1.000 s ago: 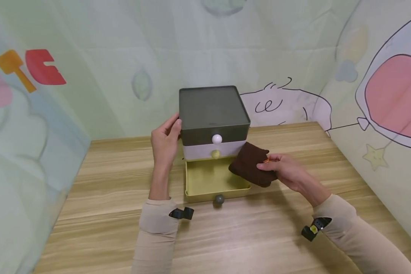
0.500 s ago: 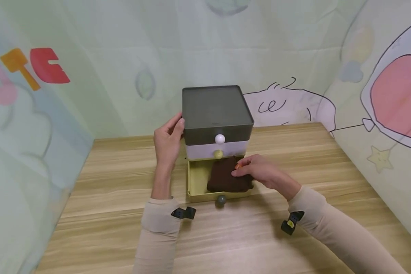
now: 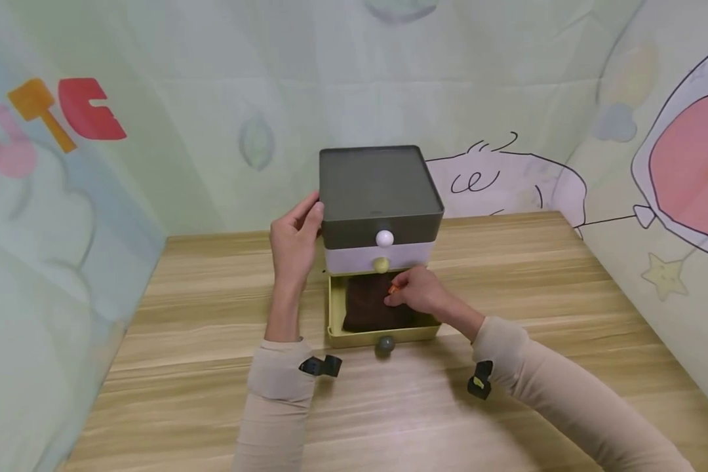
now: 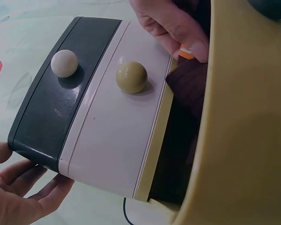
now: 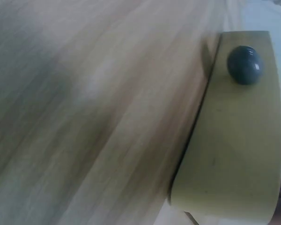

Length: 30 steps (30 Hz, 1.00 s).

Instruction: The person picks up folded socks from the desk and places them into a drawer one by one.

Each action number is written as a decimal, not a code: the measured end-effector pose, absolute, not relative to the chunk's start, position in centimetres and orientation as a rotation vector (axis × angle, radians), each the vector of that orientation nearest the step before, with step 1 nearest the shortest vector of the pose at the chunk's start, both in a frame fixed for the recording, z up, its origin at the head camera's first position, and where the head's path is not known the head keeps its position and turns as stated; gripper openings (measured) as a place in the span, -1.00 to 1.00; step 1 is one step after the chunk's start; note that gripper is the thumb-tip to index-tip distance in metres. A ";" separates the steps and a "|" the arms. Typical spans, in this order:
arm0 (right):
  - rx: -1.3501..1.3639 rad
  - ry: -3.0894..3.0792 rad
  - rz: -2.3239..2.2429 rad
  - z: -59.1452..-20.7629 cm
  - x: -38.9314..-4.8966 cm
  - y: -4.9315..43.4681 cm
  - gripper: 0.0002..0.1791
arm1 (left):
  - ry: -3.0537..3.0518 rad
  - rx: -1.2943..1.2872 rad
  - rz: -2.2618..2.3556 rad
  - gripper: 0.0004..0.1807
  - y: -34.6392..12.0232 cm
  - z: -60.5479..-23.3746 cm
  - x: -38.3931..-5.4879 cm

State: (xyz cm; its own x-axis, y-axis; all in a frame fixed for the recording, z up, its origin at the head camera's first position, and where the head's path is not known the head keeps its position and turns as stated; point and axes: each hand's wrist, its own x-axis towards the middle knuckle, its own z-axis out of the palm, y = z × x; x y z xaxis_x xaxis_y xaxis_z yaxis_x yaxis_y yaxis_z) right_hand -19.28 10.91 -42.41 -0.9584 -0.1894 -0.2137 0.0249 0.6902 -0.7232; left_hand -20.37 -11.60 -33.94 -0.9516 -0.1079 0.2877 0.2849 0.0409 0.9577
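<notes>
A small drawer cabinet (image 3: 380, 187) with a dark grey top, a white middle and a yellow bottom drawer (image 3: 336, 308) stands on the table. The bottom drawer is pulled out and has a dark grey knob (image 3: 385, 345). My left hand (image 3: 295, 246) rests against the cabinet's left side, its fingertips (image 4: 58, 187) touching the side wall in the left wrist view. Inside the drawer lies a dark brown folded cloth (image 3: 366, 308). My right hand (image 3: 421, 292) pinches the cloth by an orange tag (image 4: 185, 52). In the right wrist view the drawer front (image 5: 229, 140) hides most of that hand.
The cabinet's upper drawers, with a white knob (image 3: 385, 238) and a yellow knob (image 3: 381, 265), are closed. Wooden tabletop (image 3: 212, 295) surrounds the cabinet. A printed cloth backdrop (image 3: 212, 131) hangs behind and along both sides.
My right hand has moved left with the brown cloth, from the drawer's right edge to inside it, and the cloth now lies down in the drawer. My left hand stays at the cabinet's side.
</notes>
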 end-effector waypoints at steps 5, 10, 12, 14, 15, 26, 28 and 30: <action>-0.214 2.768 -1.001 -42.6 -18.8 10.7 -0.79 | -2.043 -0.188 -1.986 -0.57 -11.5 -33.9 -20.2; -0.294 2.882 -0.949 -42.9 -18.2 11.0 -0.87 | -2.059 -0.164 -1.985 -0.57 -11.4 -34.0 -20.1; -0.317 2.977 -0.996 -42.7 -17.5 11.3 -0.80 | -2.062 -0.172 -1.975 -0.57 -11.4 -34.1 -20.0; -0.339 3.101 -1.074 -42.3 -16.3 11.8 -0.75 | -2.070 -0.187 -1.952 -0.57 -11.3 -34.1 -20.0; -0.352 3.159 -1.130 -42.0 -15.5 12.0 -0.76 | -2.072 -0.199 -1.944 -0.57 -11.3 -34.0 -20.0; -0.710 3.226 -0.986 -45.0 -7.2 10.8 -0.64 | -2.067 -0.201 -1.928 -0.57 -11.5 -33.7 -20.1; -0.698 3.220 -0.963 -46.0 -7.1 10.4 -0.63 | -2.070 -0.192 -1.932 -0.57 -11.6 -33.7 -20.1; -0.694 3.238 -0.960 -46.6 -7.4 10.0 -0.63 | -2.073 -0.185 -1.939 -0.57 -11.6 -33.8 -20.1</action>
State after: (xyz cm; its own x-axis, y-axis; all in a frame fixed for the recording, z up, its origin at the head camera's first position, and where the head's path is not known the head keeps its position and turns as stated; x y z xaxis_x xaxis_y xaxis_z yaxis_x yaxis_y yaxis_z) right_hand -7.37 9.98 -46.55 -0.8742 -0.2855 0.3928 -0.4534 0.7693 -0.4501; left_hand -20.13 -11.63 -33.82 -0.9479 -0.1068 0.3002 0.2924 0.0830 0.9527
